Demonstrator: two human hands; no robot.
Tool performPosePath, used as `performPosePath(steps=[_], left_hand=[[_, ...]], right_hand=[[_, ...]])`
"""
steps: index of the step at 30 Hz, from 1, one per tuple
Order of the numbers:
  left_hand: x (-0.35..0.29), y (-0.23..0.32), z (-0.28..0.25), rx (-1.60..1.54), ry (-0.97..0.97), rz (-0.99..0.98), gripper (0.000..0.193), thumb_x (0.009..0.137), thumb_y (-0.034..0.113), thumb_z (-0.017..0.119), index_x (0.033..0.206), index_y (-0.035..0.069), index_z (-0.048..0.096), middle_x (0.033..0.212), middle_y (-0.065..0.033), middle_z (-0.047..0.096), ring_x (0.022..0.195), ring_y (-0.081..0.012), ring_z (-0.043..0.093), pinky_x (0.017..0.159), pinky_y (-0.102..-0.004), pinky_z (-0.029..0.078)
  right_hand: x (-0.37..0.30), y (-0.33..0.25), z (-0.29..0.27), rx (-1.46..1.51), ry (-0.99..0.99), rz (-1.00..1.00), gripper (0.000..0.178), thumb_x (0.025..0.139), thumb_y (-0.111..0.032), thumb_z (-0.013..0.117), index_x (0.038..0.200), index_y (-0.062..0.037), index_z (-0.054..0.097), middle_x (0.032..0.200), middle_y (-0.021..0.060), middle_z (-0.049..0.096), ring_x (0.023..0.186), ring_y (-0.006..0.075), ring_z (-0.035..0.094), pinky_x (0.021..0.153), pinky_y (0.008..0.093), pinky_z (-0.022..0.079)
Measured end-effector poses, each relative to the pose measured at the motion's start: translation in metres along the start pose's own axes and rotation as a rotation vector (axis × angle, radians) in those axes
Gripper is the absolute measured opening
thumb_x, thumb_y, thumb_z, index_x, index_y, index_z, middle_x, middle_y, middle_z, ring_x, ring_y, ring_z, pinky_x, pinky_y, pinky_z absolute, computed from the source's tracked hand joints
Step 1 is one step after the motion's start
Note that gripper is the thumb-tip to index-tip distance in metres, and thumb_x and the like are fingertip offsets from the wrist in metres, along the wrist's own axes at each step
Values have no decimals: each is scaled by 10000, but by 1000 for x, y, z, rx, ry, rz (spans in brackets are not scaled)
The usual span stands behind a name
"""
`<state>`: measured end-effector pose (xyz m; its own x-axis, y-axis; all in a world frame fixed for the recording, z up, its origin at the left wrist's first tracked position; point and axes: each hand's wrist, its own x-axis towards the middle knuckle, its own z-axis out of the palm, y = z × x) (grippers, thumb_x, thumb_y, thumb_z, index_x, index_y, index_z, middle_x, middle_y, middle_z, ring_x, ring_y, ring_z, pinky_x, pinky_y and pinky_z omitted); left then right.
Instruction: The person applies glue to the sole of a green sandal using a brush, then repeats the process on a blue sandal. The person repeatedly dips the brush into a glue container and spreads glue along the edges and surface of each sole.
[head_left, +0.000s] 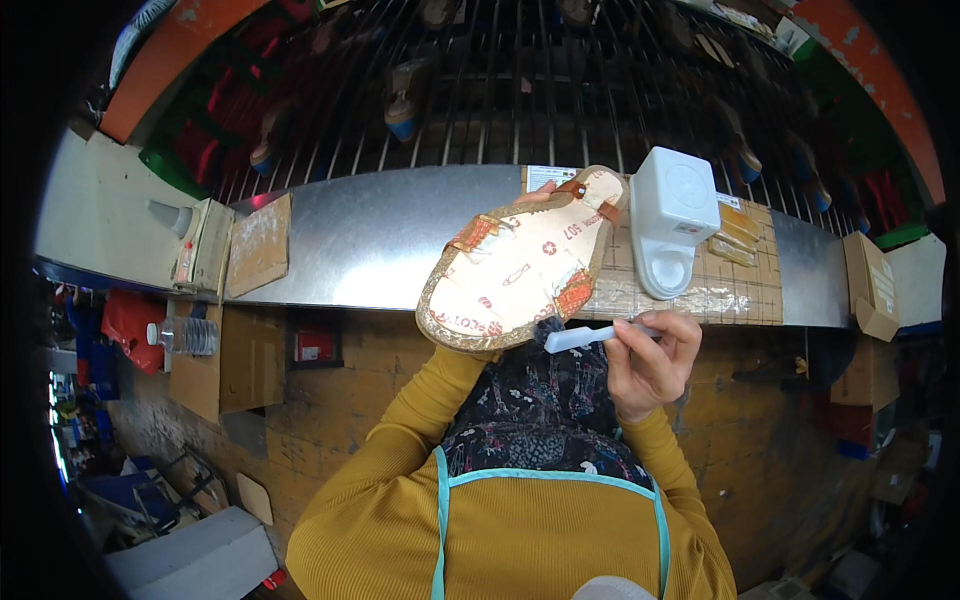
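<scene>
Bristles (547, 327) at the tip of the white brush (582, 339) sat at the near right rim of the upturned shoe (515, 275), though whether they pressed on it was hard to tell. If they carried anything wet, a small slip of the wrist could have smeared the brown edge or the orange strap end (573, 292) just beyond, 1 of 2 strap patches on the pale underside. A drip off the near side could also have reached the dark apron (545, 440), which lay below the brush in view. The shoe might have tipped too, since its broad toe reached near and left, away from the fingers that showed. Those belonged to the left hand (540, 192), closed around the shoe from beneath at its far left edge, near the narrow heel, with the palm hidden. The right hand (655, 365) pinched the brush handle between thumb and fingers, to the near right of the shoe and apart from it.
</scene>
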<state>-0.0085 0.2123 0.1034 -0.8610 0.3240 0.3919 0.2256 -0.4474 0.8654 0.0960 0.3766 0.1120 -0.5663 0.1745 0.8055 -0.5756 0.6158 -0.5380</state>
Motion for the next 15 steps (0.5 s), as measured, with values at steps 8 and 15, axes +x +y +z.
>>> performPosePath(steps=[8,15], left_hand=[[3,5,-1,-306,28,-91,696,944,377,563,1480,36,279,1517,-154,327,1366,-262,397,1117,-380,384],[7,18,-6,-382,87,-60,718,908,286,640,1470,29,274,1519,-153,301,1315,-269,460,1053,-394,464]], right_hand=[[11,-11,-3,-188,0,-35,345,644,-103,847,974,-160,762,970,34,532,792,160,482,781,324,301],[14,-17,-4,-121,-43,-50,351,644,-104,850,981,-154,765,977,42,541,845,160,479,773,315,294]])
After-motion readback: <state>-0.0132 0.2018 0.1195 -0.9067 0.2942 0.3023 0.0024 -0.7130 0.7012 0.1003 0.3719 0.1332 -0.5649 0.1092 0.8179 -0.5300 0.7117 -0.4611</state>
